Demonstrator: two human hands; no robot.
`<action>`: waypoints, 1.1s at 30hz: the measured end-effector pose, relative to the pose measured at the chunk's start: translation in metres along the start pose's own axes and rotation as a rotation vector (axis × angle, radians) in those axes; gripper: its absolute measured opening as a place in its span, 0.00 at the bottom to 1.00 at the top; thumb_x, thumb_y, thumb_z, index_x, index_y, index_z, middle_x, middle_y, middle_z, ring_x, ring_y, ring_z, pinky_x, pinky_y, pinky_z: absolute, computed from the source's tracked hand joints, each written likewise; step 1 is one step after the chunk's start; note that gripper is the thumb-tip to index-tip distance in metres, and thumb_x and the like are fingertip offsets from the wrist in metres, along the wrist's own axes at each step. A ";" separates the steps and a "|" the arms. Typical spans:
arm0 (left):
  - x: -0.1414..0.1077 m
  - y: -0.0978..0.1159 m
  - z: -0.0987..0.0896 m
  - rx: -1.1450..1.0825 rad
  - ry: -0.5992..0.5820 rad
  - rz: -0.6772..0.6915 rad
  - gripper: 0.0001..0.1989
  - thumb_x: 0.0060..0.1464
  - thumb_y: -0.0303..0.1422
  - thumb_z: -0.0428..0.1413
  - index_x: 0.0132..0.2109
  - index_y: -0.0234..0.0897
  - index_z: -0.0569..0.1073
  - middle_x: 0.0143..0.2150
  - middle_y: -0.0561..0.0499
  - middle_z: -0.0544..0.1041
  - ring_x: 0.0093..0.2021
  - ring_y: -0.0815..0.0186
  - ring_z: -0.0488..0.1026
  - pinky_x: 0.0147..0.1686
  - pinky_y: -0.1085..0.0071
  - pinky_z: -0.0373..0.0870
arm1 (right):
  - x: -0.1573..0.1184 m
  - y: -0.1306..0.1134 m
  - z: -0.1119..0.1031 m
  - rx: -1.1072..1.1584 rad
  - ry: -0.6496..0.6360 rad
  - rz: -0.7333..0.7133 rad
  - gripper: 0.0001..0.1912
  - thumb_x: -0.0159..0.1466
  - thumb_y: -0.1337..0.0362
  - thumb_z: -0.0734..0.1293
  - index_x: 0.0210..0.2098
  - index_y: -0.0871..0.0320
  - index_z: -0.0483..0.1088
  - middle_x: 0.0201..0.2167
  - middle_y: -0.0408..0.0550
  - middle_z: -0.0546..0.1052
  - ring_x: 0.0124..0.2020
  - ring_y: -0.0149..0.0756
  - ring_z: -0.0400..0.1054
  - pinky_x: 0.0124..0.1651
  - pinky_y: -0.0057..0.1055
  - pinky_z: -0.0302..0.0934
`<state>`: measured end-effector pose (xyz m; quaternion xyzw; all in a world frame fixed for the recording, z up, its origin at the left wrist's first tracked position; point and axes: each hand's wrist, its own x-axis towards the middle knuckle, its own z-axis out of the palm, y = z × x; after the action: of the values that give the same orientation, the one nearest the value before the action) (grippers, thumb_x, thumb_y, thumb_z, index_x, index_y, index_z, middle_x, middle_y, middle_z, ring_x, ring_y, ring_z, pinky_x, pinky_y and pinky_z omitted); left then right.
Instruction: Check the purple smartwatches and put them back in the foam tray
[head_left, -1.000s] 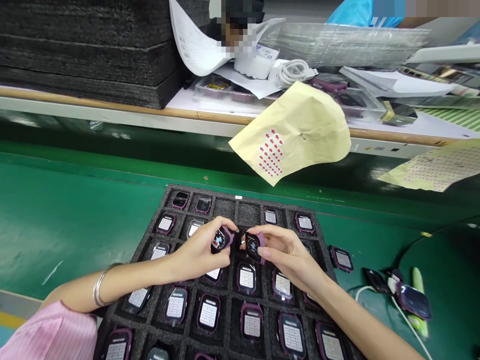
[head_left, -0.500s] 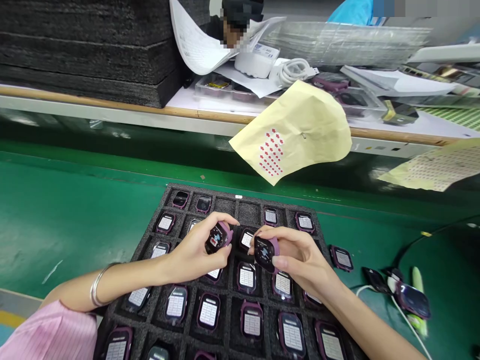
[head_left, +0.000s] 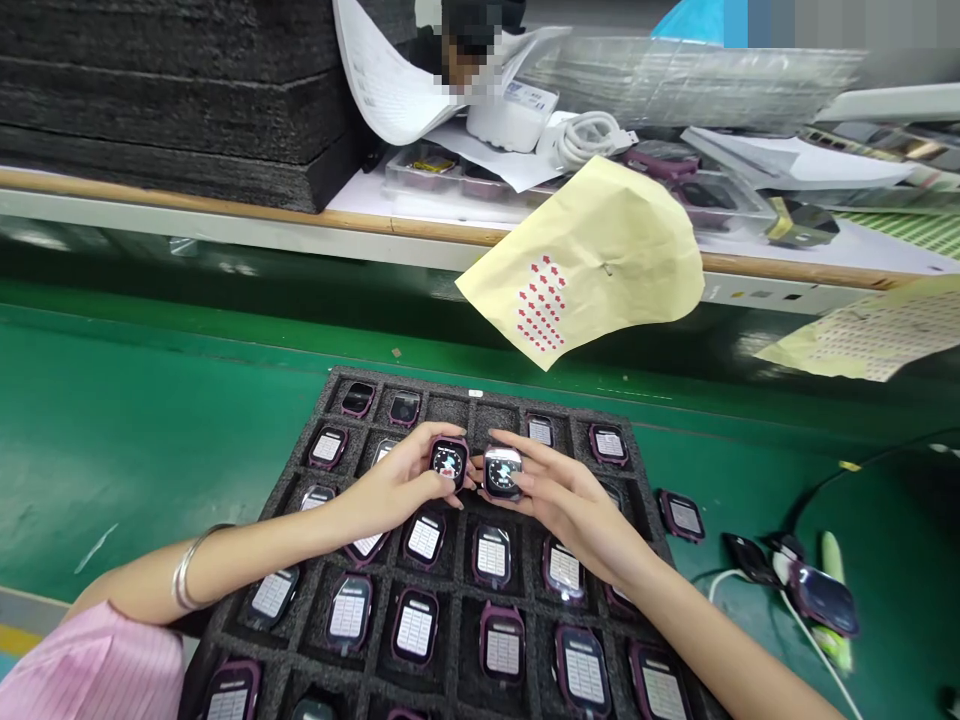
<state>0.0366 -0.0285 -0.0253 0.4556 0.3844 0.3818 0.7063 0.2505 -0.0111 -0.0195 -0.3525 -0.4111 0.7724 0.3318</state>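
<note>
My left hand point(head_left: 420, 470) is closed on a purple smartwatch body point(head_left: 449, 462) without a strap, its lit screen showing a dial with a small picture. In my right hand point(head_left: 551, 480) is a second strapless smartwatch point(head_left: 502, 472), also lit with a dial and catching glare; the thumb lies at its screen. The two watches are side by side, faces up, a small gap between them. Beneath both hands lies a black foam tray point(head_left: 442, 410) divided into compartments, many holding purple or dark watches such as this one point(head_left: 415, 625) with white list screens.
One watch point(head_left: 682, 515) lies on the green mat right of the tray. Beyond it are a cabled watch point(head_left: 823, 598) and a white cable point(head_left: 821, 640). A yellow sticker sheet point(head_left: 592, 260) hangs from the shelf edge. Black foam blocks point(head_left: 165, 110) are stacked at upper left.
Both watches have turned to face upward more squarely. My right hand has moved left, bringing its watch close beside the one in my left hand.
</note>
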 end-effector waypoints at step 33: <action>-0.004 -0.004 -0.001 0.436 0.094 0.141 0.16 0.51 0.26 0.54 0.48 0.38 0.66 0.39 0.52 0.70 0.38 0.66 0.68 0.38 0.71 0.66 | -0.003 0.006 0.004 -0.106 -0.070 -0.068 0.20 0.62 0.63 0.71 0.53 0.51 0.70 0.48 0.51 0.77 0.50 0.46 0.71 0.55 0.46 0.63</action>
<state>0.0348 -0.0334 -0.0287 0.6049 0.4574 0.3591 0.5441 0.2475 -0.0175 -0.0227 -0.3281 -0.4747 0.7496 0.3242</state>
